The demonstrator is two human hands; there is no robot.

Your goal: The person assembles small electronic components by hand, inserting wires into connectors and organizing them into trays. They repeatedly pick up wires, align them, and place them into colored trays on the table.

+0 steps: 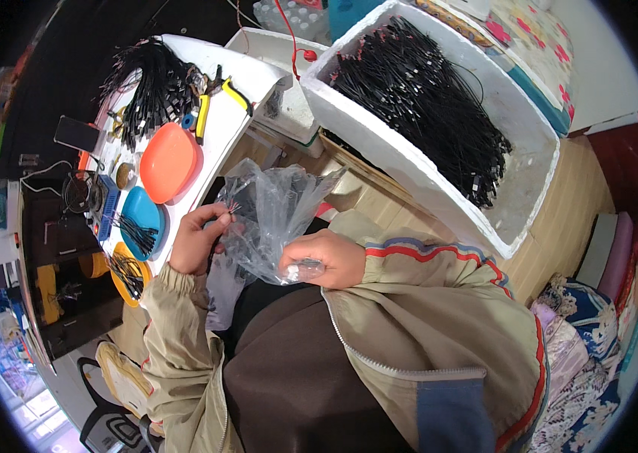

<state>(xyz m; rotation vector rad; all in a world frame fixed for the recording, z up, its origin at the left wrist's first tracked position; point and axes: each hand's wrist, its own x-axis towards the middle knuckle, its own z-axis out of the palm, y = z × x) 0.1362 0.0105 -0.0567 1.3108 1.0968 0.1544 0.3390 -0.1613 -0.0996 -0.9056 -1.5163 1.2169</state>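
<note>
A crumpled clear plastic bag [273,215] hangs over my lap between both hands. My right hand [326,259] grips the bag's lower end in a closed fist. At the bag's upper left edge my left hand [196,240] pinches a small bunch of thin wires with reddish tips [232,205]. Both sleeves are beige, and the right one carries red and blue stripes.
A big white foam box [402,162] full of black cables [424,98] stands at the upper right. On the white table [247,72] to the left lie an orange dish [169,161], a blue dish [140,215], a yellow dish [124,273], cable bundles [149,87] and yellow-handled pliers [237,95].
</note>
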